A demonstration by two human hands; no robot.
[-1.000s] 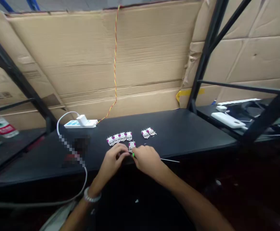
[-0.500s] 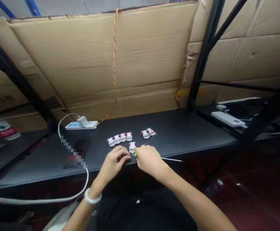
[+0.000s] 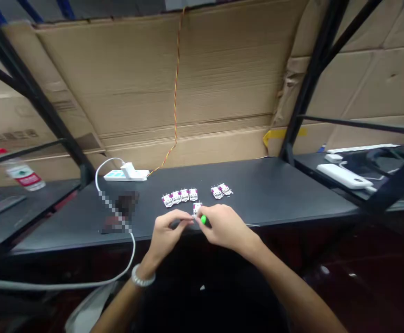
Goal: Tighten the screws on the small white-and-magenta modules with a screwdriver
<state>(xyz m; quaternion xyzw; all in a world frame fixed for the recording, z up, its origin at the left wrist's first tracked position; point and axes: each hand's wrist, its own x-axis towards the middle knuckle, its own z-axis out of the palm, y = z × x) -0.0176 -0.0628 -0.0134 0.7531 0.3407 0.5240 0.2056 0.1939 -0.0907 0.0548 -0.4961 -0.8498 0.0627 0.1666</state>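
Note:
At the bench's front edge, my left hand (image 3: 167, 233) pinches a tiny pale piece (image 3: 193, 217) between thumb and forefinger; its kind is too small to make out. My right hand (image 3: 226, 226) meets it there, thumb and forefinger closed at the same piece. Tucked in that right hand is a screwdriver (image 3: 203, 219), its green end showing by the thumb and its thin shaft sticking out to the right. Just behind the fingertips lies a small white-and-purple module (image 3: 197, 206), partly hidden by the right hand.
Several like modules (image 3: 180, 196) form a row behind my hands, with a pair (image 3: 221, 190) to the right. A power strip (image 3: 127, 175) with a plugged-in charger and white cable stands back left. A bottle (image 3: 24, 175) is further left. Black metal posts (image 3: 306, 92) frame the black bench (image 3: 278, 189).
My hands have come together at the fingertips, a pale piece now between them. The right hand has turned, showing more of the green end. The camera view has shifted slightly.

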